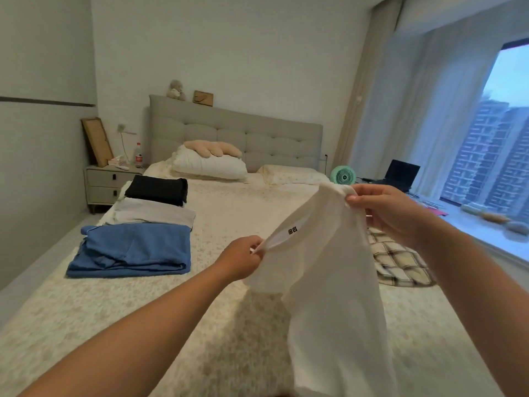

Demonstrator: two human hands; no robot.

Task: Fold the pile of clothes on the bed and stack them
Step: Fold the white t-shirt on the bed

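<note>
I hold a white T-shirt [326, 282] up above the bed [237, 213]. My left hand [240, 257] pinches its collar edge near the small black label. My right hand [383, 213] grips the shirt's top at the shoulder, higher and further right. The shirt hangs down loosely from both hands and hides the bed behind it. On the bed's left side lie folded clothes in a row: a blue garment [131, 250] nearest, a grey one [154, 214] behind it, a black one [157, 190] furthest. A checked garment [398, 262] lies unfolded on the right.
White pillows [209, 164] and a beige cushion [213, 149] lie by the grey headboard [237, 133]. A nightstand [108, 181] with a bottle stands at the left. A green fan [343, 176] and a laptop [400, 173] sit by the window sill [486, 230].
</note>
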